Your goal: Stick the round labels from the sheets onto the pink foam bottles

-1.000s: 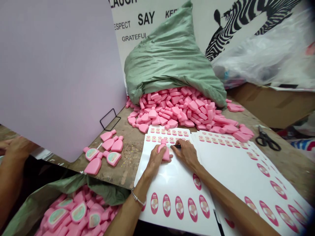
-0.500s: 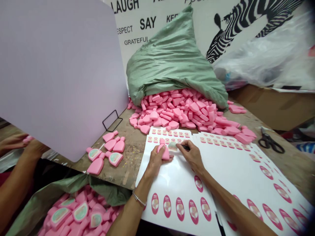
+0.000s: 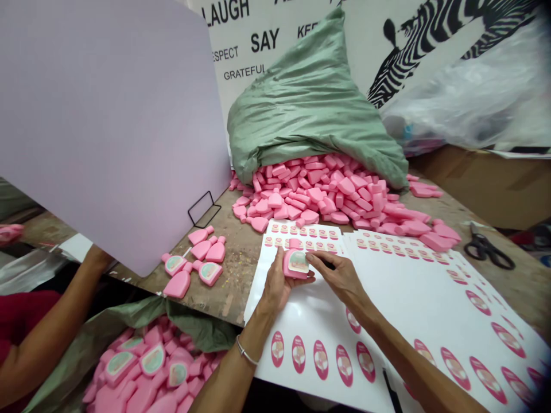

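Note:
My left hand is closed around a small pink plastic bottle, its neck pointing away from me. A pale green-and-cream sticker lies over the bottle's front face. At the sticker's right edge, my right hand pinches with thumb and forefinger. Something dark shows between the fingers of that hand, too small to name. Under both hands lies a white sticker sheet with pink oval labels along its near side and small labels along its far side.
A green sack spills a heap of pink bottles at the back. Several bottles lie at left, two labelled. Scissors rest at right. A lilac board stands at left, beside another person's arm. Below, a sack holds bottles.
The sticker, held beside the bottle earlier, is now on the bottle's front. The other person's arm has shifted. The whole view has moved slightly.

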{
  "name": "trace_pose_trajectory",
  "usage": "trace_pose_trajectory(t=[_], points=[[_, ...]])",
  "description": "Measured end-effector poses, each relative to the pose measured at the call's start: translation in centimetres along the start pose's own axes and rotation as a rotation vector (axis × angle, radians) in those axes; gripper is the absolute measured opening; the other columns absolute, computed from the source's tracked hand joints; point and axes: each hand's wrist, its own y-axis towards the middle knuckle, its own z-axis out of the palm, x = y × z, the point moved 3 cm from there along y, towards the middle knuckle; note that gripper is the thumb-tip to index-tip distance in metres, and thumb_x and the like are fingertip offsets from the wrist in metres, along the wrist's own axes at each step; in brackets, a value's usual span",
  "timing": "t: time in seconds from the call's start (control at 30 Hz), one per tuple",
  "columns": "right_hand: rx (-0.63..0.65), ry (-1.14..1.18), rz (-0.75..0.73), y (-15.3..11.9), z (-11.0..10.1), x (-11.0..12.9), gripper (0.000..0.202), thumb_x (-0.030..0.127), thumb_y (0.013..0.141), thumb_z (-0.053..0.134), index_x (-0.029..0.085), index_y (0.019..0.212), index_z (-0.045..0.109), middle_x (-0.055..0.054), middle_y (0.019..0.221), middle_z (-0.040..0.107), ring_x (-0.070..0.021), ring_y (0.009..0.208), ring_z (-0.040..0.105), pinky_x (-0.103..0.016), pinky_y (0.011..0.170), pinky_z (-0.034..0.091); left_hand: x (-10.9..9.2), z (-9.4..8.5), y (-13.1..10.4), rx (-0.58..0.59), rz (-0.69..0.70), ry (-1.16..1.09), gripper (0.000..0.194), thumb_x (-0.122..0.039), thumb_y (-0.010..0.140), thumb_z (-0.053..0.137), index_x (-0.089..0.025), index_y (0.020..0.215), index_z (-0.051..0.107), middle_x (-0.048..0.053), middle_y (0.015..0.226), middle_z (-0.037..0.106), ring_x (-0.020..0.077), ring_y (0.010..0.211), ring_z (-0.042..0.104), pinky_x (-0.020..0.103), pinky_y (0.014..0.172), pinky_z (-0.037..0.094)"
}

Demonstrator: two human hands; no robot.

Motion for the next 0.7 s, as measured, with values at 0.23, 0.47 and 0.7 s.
trace_pose_trajectory(t=[0.23, 0.47, 0.7], points=[[-0.011, 0.043, -0.006, -0.4, 0.4, 0.7, 0.034, 0.049, 0.075, 0.064, 0.018, 0.086, 0.072, -0.005, 0.084, 0.072, -0.0198, 0.075, 0.065, -0.03, 0.071, 0.052, -0.1, 0.0, -0.1, 0.014, 0.002, -0.021, 0.048, -0.051, 0.089, 0.044, -0.007, 0.098, 0.064, 0.014, 0.089, 0.071, 0.0244, 0.08, 0.069, 0.043, 0.078, 0.056], [-0.025, -0.002, -0.035, -0.3, 0.5, 1.4, 0.032, 0.048, 0.076, 0.063, 0.018, 0.084, 0.071, -0.004, 0.081, 0.07, -0.0181, 0.073, 0.064, -0.028, 0.069, 0.051, -0.4, 0.2, -0.4, 0.059, 0.038, -0.008, 0.043, -0.05, 0.086, 0.05, -0.01, 0.096, 0.063, 0.012, 0.087, 0.069, 0.0232, 0.08, 0.068, 0.043, 0.079, 0.055], [-0.057, -0.253, -0.111, -0.2, 0.0, 1.8, 0.035, 0.051, 0.078, 0.059, 0.02, 0.092, 0.068, -0.005, 0.084, 0.069, -0.0213, 0.078, 0.062, -0.036, 0.077, 0.049, -0.9, 0.4, -1.0, 0.184, 0.102, 0.079, 0.027, -0.02, 0.074, 0.069, -0.013, 0.096, 0.057, 0.003, 0.085, 0.061, 0.0138, 0.073, 0.063, 0.036, 0.078, 0.055]])
